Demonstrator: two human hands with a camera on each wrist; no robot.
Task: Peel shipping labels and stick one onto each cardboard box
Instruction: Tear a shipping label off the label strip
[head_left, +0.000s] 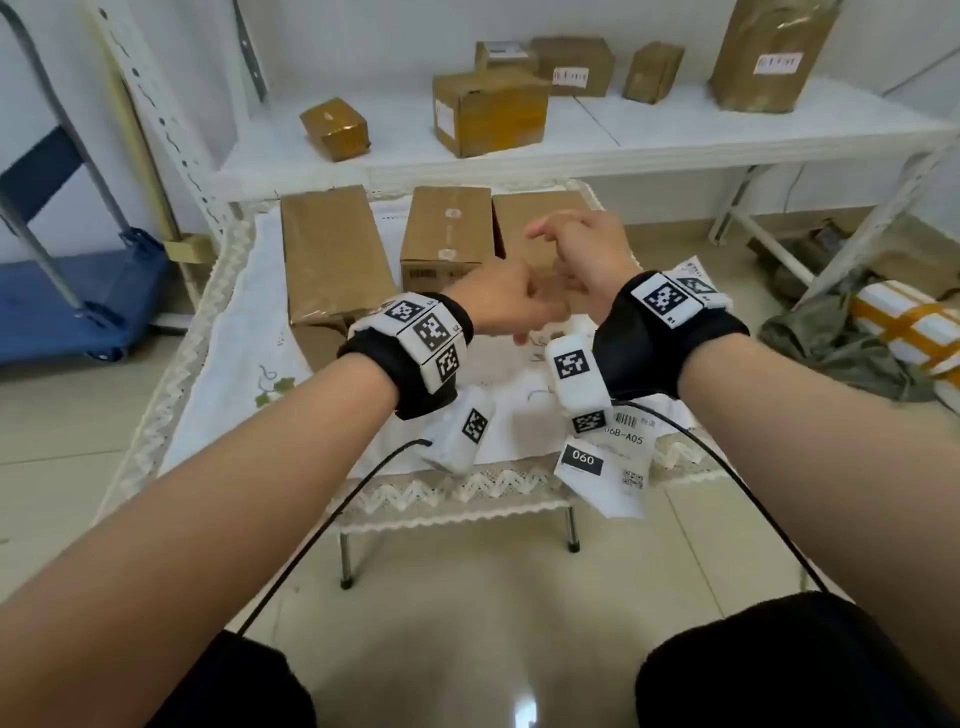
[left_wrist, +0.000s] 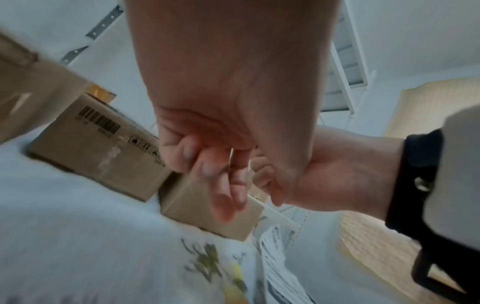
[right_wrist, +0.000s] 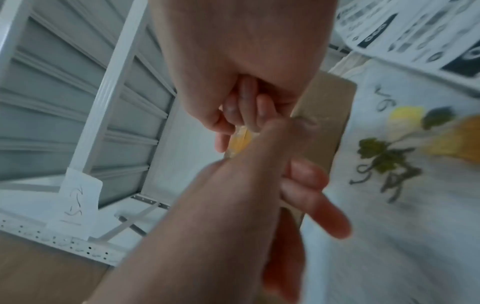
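Hands meet over the table; none of the three boxes shows a stuck label yet.

I see my left hand (head_left: 506, 301) and right hand (head_left: 582, 249) with fingers curled together, holding what I cannot tell. Labels (head_left: 602, 467) lie at the table's near edge, reading "060" and "06B-A05"; the boxes (head_left: 447, 234) stand at the far edge.

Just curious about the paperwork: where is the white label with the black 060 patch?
In the head view, the white label with the black 060 patch hangs over the near lace edge of the small cloth-covered table, below the right wrist.
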